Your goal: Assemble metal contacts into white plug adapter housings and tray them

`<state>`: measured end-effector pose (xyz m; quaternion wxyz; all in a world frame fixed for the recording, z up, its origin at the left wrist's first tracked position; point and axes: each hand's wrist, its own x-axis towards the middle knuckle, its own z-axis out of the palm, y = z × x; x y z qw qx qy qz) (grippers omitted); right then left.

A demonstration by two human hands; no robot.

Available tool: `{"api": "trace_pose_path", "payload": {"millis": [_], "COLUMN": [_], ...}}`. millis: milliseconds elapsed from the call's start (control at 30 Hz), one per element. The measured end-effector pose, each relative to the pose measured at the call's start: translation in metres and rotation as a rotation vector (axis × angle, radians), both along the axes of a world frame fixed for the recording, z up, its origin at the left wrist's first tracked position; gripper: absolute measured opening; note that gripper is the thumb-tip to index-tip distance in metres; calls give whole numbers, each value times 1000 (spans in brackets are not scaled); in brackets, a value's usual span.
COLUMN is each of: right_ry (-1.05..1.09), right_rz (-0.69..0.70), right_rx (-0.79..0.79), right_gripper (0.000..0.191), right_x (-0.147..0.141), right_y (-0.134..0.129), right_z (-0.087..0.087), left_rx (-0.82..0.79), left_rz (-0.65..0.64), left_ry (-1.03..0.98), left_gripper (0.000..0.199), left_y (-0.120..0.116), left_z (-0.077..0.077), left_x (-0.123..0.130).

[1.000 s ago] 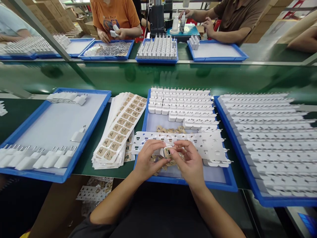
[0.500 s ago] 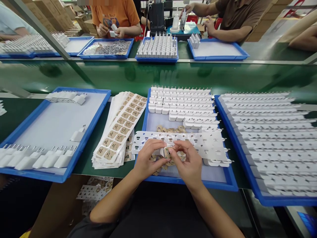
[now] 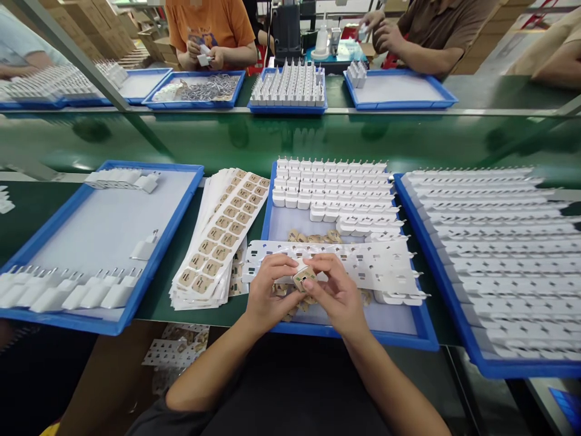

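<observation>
Between my two hands is a small white adapter whose near face carries a tan label. My left hand grips its left side with thumb and fingers. My right hand holds the other side, the thumb pressed on the labelled face. Under the hands a white perforated backing strip lies across a blue-rimmed tray. Loose tan pieces are scattered in that tray, and rows of white adapters stand at its back. Left of it lie label sheets in a stack.
At the left, a blue tray holds several white adapters. A fuller tray of adapters is at the right. Beyond the green belt, people handle small parts behind more blue trays. A slanted metal bar crosses the upper left.
The adapter between my hands has turned and tilted, so its labelled face shows more. My right hand has shifted slightly left. Across the belt, the people's hands have moved.
</observation>
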<state>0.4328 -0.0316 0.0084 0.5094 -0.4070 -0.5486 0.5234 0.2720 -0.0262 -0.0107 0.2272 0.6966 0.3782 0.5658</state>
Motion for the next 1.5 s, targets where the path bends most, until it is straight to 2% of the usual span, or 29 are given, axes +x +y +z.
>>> {"api": "trace_pose_path", "payload": {"millis": [200,367,500,800,967,1233,1367,1500], "right_ry": [8,1,61,179,162,176,150,15], "right_rz": [-13,-59,-89,-65,-79,-76,-84,-19], "right_rx": [-3,30,65,-6,18,-14,1,35], "right_gripper": [23,26,11,16,14,22,13,8], "right_x": [0,-9,-12,-11,-10,-8,-6,-2], "right_y": [0,-3,-1,-2,-1,0,3,6], "right_z": [-3,-2,-3,-2,0,-5,0,9], "left_rx": [-16,88,125,179,219,192,192,204], "left_rz": [0,24,26,68,68,54,52,32], "left_ry": [-24,71,68,112,146,130,132,146], "left_gripper": [44,36,37,36,38,37,37,34], "left_y": [1,0,-1,-2,-3,-3,-3,-3], "left_z": [-6,-1,2,2,3,0,1,3], "left_x": [-2,2,3,4,4,3,5,5]}}
